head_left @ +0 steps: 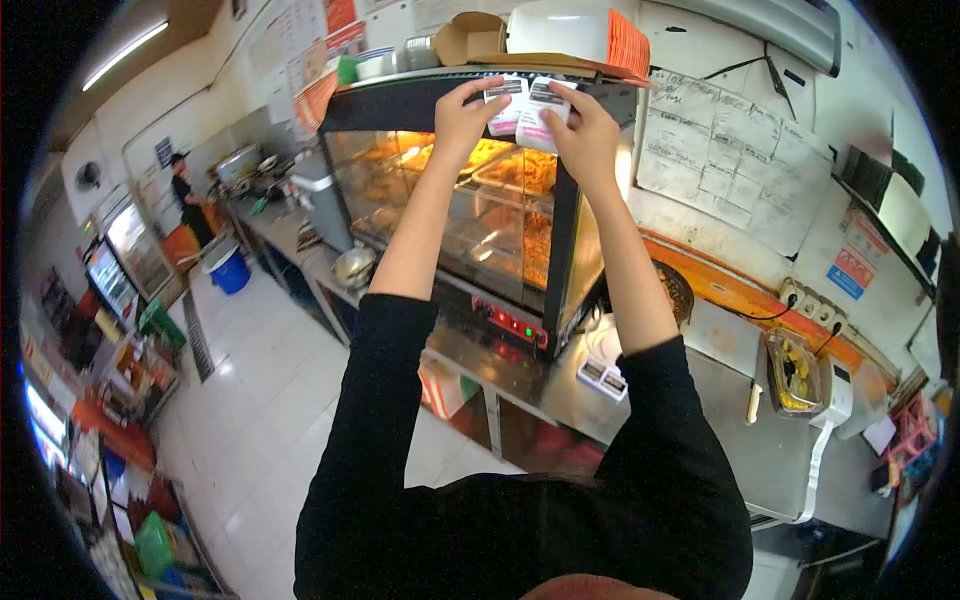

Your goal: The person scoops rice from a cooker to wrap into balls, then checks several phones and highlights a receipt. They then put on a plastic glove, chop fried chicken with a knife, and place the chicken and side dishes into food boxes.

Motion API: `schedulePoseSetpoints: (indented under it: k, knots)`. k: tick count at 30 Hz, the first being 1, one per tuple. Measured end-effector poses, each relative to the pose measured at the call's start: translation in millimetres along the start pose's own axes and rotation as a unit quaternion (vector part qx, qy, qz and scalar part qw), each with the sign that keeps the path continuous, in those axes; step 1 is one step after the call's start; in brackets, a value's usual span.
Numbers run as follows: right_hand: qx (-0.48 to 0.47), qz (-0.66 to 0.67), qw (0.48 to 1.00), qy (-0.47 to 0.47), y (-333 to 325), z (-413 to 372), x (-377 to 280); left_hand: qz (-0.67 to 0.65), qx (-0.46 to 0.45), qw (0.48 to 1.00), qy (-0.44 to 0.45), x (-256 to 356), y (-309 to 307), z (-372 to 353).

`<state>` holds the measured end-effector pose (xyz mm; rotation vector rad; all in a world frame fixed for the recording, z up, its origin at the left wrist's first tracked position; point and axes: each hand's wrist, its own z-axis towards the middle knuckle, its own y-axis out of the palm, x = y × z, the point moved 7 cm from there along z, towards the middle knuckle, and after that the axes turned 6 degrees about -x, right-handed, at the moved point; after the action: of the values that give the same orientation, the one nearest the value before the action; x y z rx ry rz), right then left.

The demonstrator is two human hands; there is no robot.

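Both arms reach up in front of the upper edge of a heated food display case (455, 215), whose glass front shows trays of food inside. My left hand (462, 118) pinches a small white printed label (507, 118) by its left side. Closed on a second, similar white label (540, 132) is my right hand (587, 140), with thumb and fingers at its right edge. The two labels are side by side and overlap slightly in this view. Both have dark print and a pink band; the words are too small to read.
On the steel counter (730, 440) to the right lie a knife (754, 400), a plastic tub of yellow food (795, 372) and a white device (836, 396) trailing a paper strip. Cardboard boxes (470, 40) top the case. Another person (190, 200) stands far left near a blue bucket (228, 270).
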<state>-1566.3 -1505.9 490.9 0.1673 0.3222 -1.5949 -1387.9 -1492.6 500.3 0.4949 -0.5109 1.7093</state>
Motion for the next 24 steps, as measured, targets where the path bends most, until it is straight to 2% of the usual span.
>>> schedulePoseSetpoints:
  k: [1,4,5,6,8,10,11,12,13,14,15,16,18,19,20,21,22,23,24]
  knots:
    - [-0.002,-0.098,0.995,0.025,9,16,8,0.032,0.000,0.999,-0.044,-19,-6,22]
    - [0.046,-0.208,0.976,0.032,23,43,27,0.083,-0.018,0.996,-0.013,-54,-14,64]
    - [0.071,-0.246,0.967,0.015,24,46,25,0.056,-0.049,0.997,-0.003,-55,-13,71]
    - [0.076,-0.263,0.962,0.024,26,51,27,0.102,-0.073,0.992,0.001,-58,-17,74]
    - [0.047,-0.349,0.935,-0.029,35,59,22,0.294,-0.142,0.945,0.031,-47,-21,76]
    - [0.048,-0.449,0.891,0.049,41,58,18,0.347,-0.137,0.924,0.085,-34,-29,69]
    - [0.029,-0.503,0.857,0.107,45,57,10,0.374,-0.124,0.903,0.172,-35,-32,71]
    - [-0.048,-0.534,0.821,0.195,50,55,11,0.376,-0.127,0.903,0.165,-34,-32,70]
    - [0.029,-0.589,0.799,0.115,54,46,-10,0.468,-0.095,0.845,0.242,-30,-31,65]
    - [0.104,-0.568,0.816,-0.012,62,45,-11,0.542,-0.087,0.780,0.302,-37,-29,62]
    - [0.109,-0.589,0.800,-0.043,69,43,-8,0.527,-0.108,0.768,0.346,-44,-27,62]
    - [0.116,-0.578,0.804,-0.077,75,41,-11,0.470,-0.104,0.783,0.395,-52,-28,64]
    - [0.040,-0.549,0.828,-0.109,84,38,-7,0.445,-0.105,0.801,0.386,-52,-32,60]
    - [0.012,-0.561,0.820,-0.112,83,40,-3,0.450,-0.111,0.800,0.380,-52,-35,61]
    - [-0.020,-0.568,0.815,-0.114,84,38,1,0.506,-0.089,0.771,0.375,-57,-41,64]
    - [-0.060,-0.553,0.829,-0.054,78,37,-6,0.561,-0.063,0.738,0.370,-61,-50,68]
    - [0.018,-0.599,0.794,-0.106,68,34,-10,0.576,-0.074,0.731,0.359,-64,-62,76]
    - [0.000,-0.586,0.807,-0.073,56,35,-15,0.568,-0.076,0.733,0.368,-65,-73,81]
    - [0.074,-0.682,0.718,-0.114,51,30,-19,0.556,-0.080,0.736,0.377,-67,-80,82]
